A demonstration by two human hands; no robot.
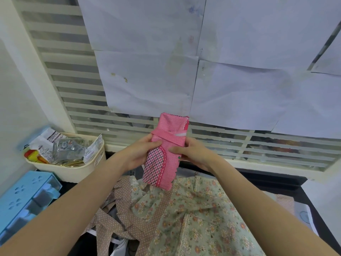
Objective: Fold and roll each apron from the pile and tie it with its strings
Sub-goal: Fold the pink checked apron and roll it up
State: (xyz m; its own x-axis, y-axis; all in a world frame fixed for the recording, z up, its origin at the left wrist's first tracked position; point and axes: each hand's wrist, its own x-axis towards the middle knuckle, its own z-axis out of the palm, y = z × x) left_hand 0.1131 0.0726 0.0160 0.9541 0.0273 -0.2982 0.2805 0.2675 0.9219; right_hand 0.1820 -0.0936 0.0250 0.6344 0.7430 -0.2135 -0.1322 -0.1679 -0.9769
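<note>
While above the pile [193, 209], pink apron bundle [164, 154] in left hand's [136, 156] and right hand's [193, 154] grip.

The rolled apron [164, 151] is held upright between the left hand [137, 154] and the right hand [193, 154], above the apron pile [184, 215] on the counter [276, 182]. A basket [73, 169] sits left of the pile; a box [24, 202] lies in front of the basket. Paper sheets [184, 61] hang behind.

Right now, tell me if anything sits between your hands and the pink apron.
Nothing visible does: the left hand and right hand already hold the folded pink apron directly, its strap wrapped across.
</note>
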